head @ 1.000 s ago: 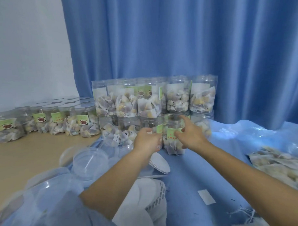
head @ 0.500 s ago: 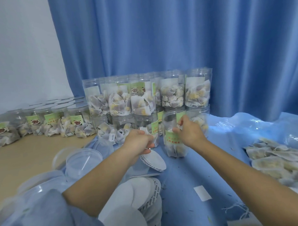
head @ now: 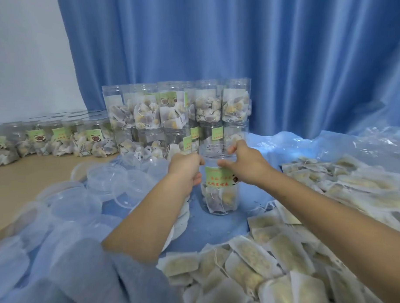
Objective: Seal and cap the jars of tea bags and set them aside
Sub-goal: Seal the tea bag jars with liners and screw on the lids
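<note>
Fingers (head: 234, 148) of both hands curl round the jar (head: 219, 189) near its mouth (uncapped, it seems); a tilt could spill bags toward the stack (head: 177, 116) behind.

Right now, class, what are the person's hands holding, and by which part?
Both hands hold one clear jar of tea bags: left hand on its left side, right hand around its upper part.

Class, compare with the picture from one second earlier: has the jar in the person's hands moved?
Yes. The jar, gripped by the left hand and right hand, has come away from the stacked jars toward the person; earlier it stood against the stack's bottom row.
</note>
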`<state>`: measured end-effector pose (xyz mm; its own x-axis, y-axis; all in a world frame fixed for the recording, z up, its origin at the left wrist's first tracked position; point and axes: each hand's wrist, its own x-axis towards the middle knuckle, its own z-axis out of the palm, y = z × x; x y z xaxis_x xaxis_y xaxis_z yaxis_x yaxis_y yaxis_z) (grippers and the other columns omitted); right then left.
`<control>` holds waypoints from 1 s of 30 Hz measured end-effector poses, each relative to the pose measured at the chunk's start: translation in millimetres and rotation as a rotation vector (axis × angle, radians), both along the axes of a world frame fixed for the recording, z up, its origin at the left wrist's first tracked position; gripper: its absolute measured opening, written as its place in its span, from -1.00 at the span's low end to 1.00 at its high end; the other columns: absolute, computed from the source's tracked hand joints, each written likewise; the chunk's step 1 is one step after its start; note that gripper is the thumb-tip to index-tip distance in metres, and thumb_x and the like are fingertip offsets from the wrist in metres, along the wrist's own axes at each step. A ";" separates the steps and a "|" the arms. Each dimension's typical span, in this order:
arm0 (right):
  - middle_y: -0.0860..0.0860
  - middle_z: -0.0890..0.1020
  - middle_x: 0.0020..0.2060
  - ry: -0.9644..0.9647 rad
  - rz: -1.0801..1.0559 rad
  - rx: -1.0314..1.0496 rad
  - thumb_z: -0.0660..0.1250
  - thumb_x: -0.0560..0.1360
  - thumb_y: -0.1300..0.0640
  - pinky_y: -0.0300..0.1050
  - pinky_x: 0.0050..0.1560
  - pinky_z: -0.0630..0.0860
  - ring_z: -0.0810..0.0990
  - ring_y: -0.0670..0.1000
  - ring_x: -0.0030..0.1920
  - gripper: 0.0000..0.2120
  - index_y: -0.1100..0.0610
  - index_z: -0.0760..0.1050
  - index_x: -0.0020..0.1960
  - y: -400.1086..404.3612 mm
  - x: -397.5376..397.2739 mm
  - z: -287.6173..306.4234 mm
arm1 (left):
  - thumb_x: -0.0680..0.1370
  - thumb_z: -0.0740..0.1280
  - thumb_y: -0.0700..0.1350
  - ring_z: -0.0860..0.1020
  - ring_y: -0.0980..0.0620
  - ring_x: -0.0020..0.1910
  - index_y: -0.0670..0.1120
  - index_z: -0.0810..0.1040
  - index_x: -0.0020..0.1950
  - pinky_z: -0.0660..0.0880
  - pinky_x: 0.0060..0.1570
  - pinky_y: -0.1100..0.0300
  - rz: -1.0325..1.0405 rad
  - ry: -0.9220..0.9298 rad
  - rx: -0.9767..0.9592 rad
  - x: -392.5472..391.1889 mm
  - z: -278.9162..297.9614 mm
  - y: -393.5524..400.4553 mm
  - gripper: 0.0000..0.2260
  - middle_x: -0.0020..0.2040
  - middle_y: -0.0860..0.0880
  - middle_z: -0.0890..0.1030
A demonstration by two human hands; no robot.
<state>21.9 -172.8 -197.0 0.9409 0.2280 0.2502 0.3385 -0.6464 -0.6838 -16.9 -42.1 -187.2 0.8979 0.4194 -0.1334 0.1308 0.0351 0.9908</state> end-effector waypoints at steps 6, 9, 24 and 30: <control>0.05 0.48 0.05 -0.107 0.016 0.072 0.40 0.46 -0.03 -0.20 -0.14 0.34 0.51 0.05 0.00 -0.28 0.13 0.08 0.44 -6.4 -20.9 -17.8 | 0.50 0.26 -0.33 0.39 -0.03 -0.30 -0.19 0.43 -0.20 0.41 -0.28 0.18 0.106 -0.125 -0.182 -28.6 -23.7 -15.5 -0.90 -0.33 -0.07 0.38; 0.06 0.50 0.02 -0.068 -0.045 0.073 0.40 0.47 0.05 -0.20 -0.10 0.34 0.51 0.06 -0.02 -0.29 0.15 0.06 0.45 -15.5 -23.8 -26.6 | 0.49 0.25 -0.35 0.43 0.00 -0.33 -0.15 0.40 -0.35 0.45 -0.24 0.17 0.121 -0.183 -0.214 -37.2 -36.3 -22.6 -0.77 -0.36 -0.07 0.43; 0.01 0.45 -0.30 -0.006 0.048 -1.077 0.37 0.37 0.09 -0.22 -0.41 0.27 0.46 0.05 -0.16 -0.91 0.10 0.52 -0.19 -28.3 -45.9 -50.3 | 0.50 0.30 -0.32 0.50 0.06 -0.35 -0.09 0.49 -0.13 0.50 -0.20 0.16 0.160 -0.209 -0.225 -23.2 -73.8 -14.8 -0.87 -0.32 -0.04 0.55; 0.10 0.52 -0.07 -0.140 0.065 -0.957 0.27 0.49 0.14 -0.15 -0.18 0.35 0.51 0.11 0.00 -0.86 0.12 0.55 0.00 -21.2 -46.0 -49.8 | 0.51 0.23 -0.36 0.48 0.08 -0.34 -0.12 0.48 -0.10 0.44 -0.33 0.27 0.147 -0.226 -0.254 -24.9 -67.8 -8.6 -0.85 -0.28 -0.02 0.54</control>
